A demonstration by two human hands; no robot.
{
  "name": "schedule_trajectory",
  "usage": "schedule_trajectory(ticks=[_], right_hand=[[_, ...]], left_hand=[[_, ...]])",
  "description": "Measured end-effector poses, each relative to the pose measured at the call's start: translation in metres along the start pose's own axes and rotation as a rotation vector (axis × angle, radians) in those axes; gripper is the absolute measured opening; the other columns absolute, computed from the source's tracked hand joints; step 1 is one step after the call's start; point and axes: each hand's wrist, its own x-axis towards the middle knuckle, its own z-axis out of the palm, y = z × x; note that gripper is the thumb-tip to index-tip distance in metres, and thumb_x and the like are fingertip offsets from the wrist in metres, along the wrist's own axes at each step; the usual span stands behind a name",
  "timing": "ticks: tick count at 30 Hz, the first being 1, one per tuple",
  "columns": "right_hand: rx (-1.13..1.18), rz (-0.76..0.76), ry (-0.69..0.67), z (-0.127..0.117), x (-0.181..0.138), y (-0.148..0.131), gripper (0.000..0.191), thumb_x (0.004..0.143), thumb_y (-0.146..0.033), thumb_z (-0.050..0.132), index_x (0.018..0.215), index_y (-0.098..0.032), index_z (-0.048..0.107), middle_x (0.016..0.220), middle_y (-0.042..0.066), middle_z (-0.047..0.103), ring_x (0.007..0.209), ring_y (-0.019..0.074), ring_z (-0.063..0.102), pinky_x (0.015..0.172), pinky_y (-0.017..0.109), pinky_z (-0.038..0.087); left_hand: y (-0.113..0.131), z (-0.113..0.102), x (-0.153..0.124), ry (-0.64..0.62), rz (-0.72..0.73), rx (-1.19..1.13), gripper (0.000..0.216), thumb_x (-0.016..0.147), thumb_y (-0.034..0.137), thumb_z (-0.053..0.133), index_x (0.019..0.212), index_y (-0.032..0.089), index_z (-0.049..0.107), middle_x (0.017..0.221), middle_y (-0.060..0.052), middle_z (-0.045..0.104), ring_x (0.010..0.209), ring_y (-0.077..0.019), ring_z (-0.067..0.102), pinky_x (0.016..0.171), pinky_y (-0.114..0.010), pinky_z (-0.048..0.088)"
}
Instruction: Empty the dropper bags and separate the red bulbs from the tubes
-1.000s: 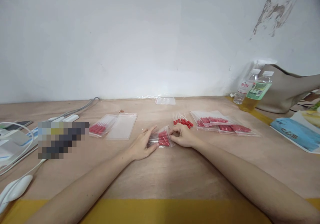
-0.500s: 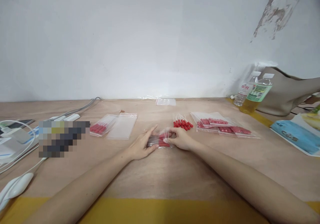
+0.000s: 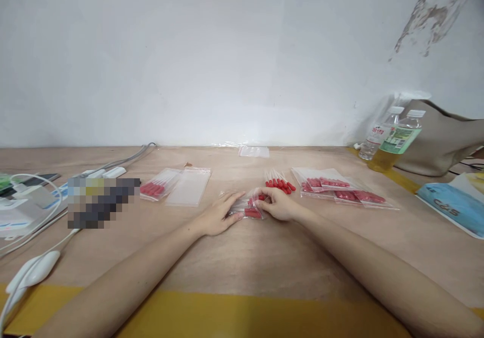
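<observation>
**Clear bag [image 3: 236, 207] of red-tipped sticks [image 3: 252, 213] held at the lower centre of the frame**

The bag is laid on the wooden table [image 3: 227, 262], just below the middle of the frame, and is touched from both sides. Its left part is framed by the left hand [image 3: 216, 217], whose thumb and fingers are spread apart over it. Its right edge is pinched between the thumb and fingertips of the right hand [image 3: 282, 205]. The two hands are kept apart, with the red tips seen between them; whether the bag is sealed cannot be told.

Just above the right hand, a loose bunch of red-tipped sticks [image 3: 280, 183] is fanned out, tips turned downward. Filled bags [image 3: 342, 189] are piled, overlapping, at centre right. At centre left, another filled bag [image 3: 154, 189] is placed beside a flat whitish plastic sleeve [image 3: 189, 188]. A small flat packet [image 3: 254, 151] is set near the wall [image 3: 212, 61], above the hands in the frame.

At the right, two bottles [image 3: 397, 141] are stood before a grey-brown bag [image 3: 434, 141], and a blue packet [image 3: 448, 204] is placed below them. At the far left, white cables [image 3: 58, 197] are strewn.
</observation>
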Motion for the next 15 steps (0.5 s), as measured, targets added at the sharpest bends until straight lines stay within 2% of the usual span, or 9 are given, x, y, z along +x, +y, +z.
schedule_trajectory(ticks=[5, 9, 12, 15], right_hand=[[0.270, 0.253, -0.011, -0.031, 0.002, -0.009, 0.016, 0.066, -0.022, 0.065, 0.079, -0.015, 0.058, 0.068, 0.001, 0.064, 0.055, 0.0085, 0.057, 0.053, 0.021, 0.048], [0.232, 0.246, 0.082, -0.073, -0.002, -0.023, 0.014, 0.064, -0.023, 0.067, 0.073, -0.014, 0.061, 0.067, 0.005, 0.066, 0.054, 0.0100, 0.058, 0.049, 0.021, 0.048], [0.142, 0.224, 0.326, -0.100, -0.009, -0.029, 0.015, 0.064, -0.026, 0.068, 0.073, -0.015, 0.061, 0.069, 0.006, 0.067, 0.053, 0.0101, 0.057, 0.047, 0.021, 0.046], [-0.001, 0.137, 0.560, -0.109, -0.012, -0.019, 0.023, 0.065, -0.033, 0.066, 0.080, -0.016, 0.062, 0.073, 0.007, 0.067, 0.057, 0.0123, 0.058, 0.048, 0.023, 0.046]], left_hand=[[0.003, -0.002, 0.000, -0.024, -0.046, 0.022, 0.056, 0.085, 0.042, 0.042, 0.134, 0.020, 0.026, 0.138, -0.009, 0.033, 0.129, -0.0247, 0.026, 0.104, -0.043, 0.027], [0.002, -0.002, -0.001, -0.009, -0.065, 0.014, 0.057, 0.084, 0.044, 0.043, 0.134, 0.022, 0.027, 0.139, -0.009, 0.033, 0.130, -0.0257, 0.024, 0.104, -0.044, 0.027], [-0.001, -0.001, -0.002, 0.003, -0.066, 0.012, 0.058, 0.083, 0.045, 0.044, 0.133, 0.022, 0.028, 0.139, -0.009, 0.031, 0.131, -0.0256, 0.022, 0.104, -0.044, 0.026], [-0.003, 0.000, -0.002, 0.010, -0.060, 0.011, 0.058, 0.083, 0.045, 0.045, 0.133, 0.022, 0.028, 0.140, -0.008, 0.030, 0.131, -0.0249, 0.021, 0.105, -0.043, 0.026]])
